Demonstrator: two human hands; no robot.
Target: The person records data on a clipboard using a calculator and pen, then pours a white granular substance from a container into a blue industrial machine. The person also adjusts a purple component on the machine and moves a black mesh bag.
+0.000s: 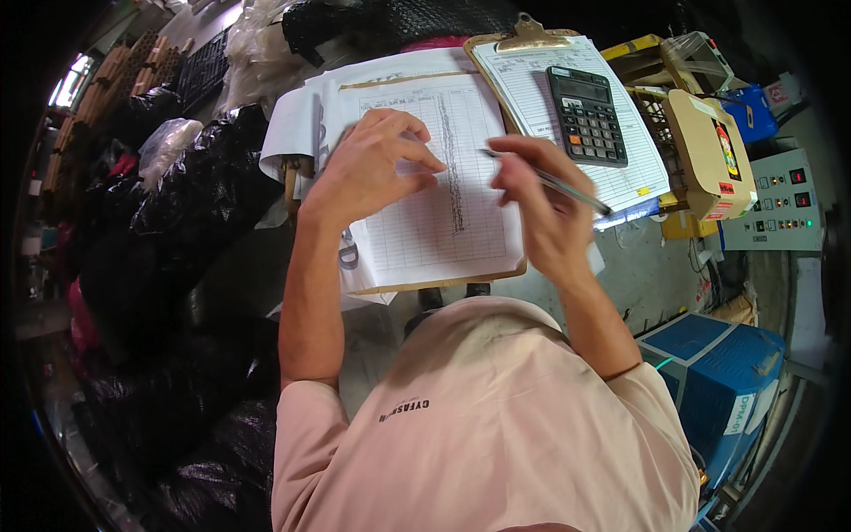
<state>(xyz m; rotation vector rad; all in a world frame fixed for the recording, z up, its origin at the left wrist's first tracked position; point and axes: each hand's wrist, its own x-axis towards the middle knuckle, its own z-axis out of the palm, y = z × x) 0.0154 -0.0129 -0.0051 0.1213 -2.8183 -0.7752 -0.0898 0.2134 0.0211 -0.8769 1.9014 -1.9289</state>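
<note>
right hand pinched round a pen by the right edge of a gridded sheet, left hand kinda curled over it, thumb and fingers apart, chunky calculator on a papered clipboard alongside, cardboard box past that from what I can see

Right hand and pen motion-blurred. Left hand hides part of ruled sheet; handwriting too small to read. Shirt cut by lower edge.
</note>
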